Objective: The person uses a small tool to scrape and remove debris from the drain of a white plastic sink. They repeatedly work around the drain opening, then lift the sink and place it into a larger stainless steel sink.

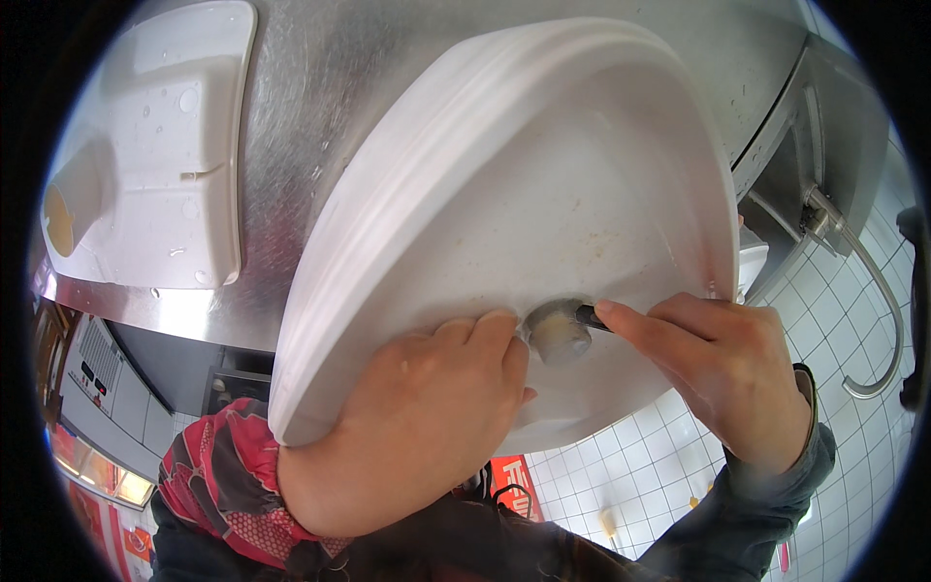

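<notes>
A large white plastic tub (538,189) stands tilted towards me, small brownish residue on its inner wall. Inside it, my right hand (698,356) grips the black handle of a small round metal scoop (560,335), which holds or covers something pale. To the left of the scoop, my left hand (444,385) reaches over the tub's rim; its fingers are curled beside the scoop, and the fingertips are partly hidden, so I cannot tell whether they hold anything.
On the steel counter (305,94) lies a white plastic tray or lid (167,124) with water drops, a whitish cup (73,204) tipped on it. At right is a steel sink frame with a curved metal pipe (884,291). White floor tiles (633,465) show below.
</notes>
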A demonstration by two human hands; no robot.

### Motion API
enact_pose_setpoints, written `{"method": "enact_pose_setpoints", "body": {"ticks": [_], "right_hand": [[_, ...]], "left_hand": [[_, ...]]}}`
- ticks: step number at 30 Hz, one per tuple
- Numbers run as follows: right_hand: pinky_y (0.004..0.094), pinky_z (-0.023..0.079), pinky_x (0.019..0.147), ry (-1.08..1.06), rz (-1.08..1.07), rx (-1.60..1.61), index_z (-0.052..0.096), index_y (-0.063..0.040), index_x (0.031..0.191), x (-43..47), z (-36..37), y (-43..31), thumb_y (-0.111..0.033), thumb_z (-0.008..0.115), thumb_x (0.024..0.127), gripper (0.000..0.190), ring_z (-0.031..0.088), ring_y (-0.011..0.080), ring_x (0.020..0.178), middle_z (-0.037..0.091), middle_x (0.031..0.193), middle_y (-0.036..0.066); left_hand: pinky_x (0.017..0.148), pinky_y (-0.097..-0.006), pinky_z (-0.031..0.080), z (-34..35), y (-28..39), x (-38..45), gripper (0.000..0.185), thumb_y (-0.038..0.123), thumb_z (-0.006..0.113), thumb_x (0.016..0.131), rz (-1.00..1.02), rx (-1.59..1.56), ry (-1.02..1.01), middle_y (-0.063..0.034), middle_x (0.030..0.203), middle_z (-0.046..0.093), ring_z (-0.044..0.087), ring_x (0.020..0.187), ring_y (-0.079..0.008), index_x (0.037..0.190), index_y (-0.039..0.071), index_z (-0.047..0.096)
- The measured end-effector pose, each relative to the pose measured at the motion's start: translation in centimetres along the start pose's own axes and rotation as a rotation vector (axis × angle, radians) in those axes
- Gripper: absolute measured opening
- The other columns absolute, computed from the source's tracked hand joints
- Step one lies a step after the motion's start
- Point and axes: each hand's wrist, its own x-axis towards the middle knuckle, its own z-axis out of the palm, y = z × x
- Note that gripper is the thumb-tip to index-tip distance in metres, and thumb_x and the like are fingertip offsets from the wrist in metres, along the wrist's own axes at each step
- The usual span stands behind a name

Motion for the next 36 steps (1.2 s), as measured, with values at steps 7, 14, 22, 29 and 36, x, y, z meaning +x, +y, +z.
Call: {"method": "enact_pose_setpoints", "body": {"ticks": [7, 14, 22, 29, 36], "right_hand": [[0.0298, 0.055, 0.056, 0.01, -0.066, 0.033, 0.069, -0.01, 0.118, -0.4, 0.2, 0.8, -0.005, 0.07, 0.072, 0.046, 0.065, 0.0197, 0.061, 0.064, 0.076, 0.004], [0.0298, 0.052, 0.052, 0.034, -0.034, -0.012, 0.067, -0.01, 0.122, -0.7, 0.4, 0.6, -0.008, 0.067, 0.073, 0.048, 0.063, 0.018, 0.061, 0.062, 0.077, 0.002], [0.0293, 0.053, 0.056, 0.05, -0.032, -0.042, 0.066, -0.009, 0.122, -0.8, 0.8, 0.5, -0.01, 0.065, 0.075, 0.047, 0.064, 0.0181, 0.064, 0.062, 0.079, 0.003], [0.0296, 0.054, 0.057, 0.019, -0.018, 0.037, 0.066, -0.008, 0.123, -1.2, 1.2, 0.8, -0.008, 0.066, 0.074, 0.05, 0.064, 0.0185, 0.064, 0.064, 0.078, 0.004], [0.0285, 0.055, 0.056, 0.06, -0.05, 0.086, 0.066, -0.008, 0.124, -1.4, 1.5, 1.0, -0.006, 0.066, 0.073, 0.051, 0.065, 0.018, 0.064, 0.064, 0.077, 0.004]], "left_hand": [[0.066, -0.0347, 0.053, 0.0, -0.1, 0.0, 0.028, 0.031, 0.071, 0.082, 0.001, -0.004, 0.007, -0.0071, 0.088, 0.054, 0.064, 0.078, -0.0223, 0.089, 0.006, 0.06], [0.065, -0.0341, 0.052, 0.0, 0.0, 0.0, 0.028, 0.03, 0.072, 0.081, 0.001, 0.022, 0.013, -0.0065, 0.087, 0.053, 0.063, 0.076, -0.0221, 0.089, 0.007, 0.061], [0.065, -0.0345, 0.052, 0.1, 0.0, 0.1, 0.029, 0.03, 0.073, 0.08, -0.007, -0.001, 0.015, -0.0068, 0.087, 0.054, 0.064, 0.076, -0.0229, 0.09, 0.006, 0.061], [0.065, -0.0362, 0.052, 0.0, -0.1, 0.0, 0.027, 0.029, 0.071, 0.082, -0.022, -0.045, 0.007, -0.0078, 0.088, 0.054, 0.064, 0.076, -0.0251, 0.089, 0.005, 0.061], [0.065, -0.0365, 0.052, 0.0, 0.0, 0.1, 0.027, 0.03, 0.071, 0.084, -0.051, -0.073, -0.027, -0.0079, 0.087, 0.054, 0.064, 0.077, -0.0256, 0.089, 0.006, 0.061]]}}
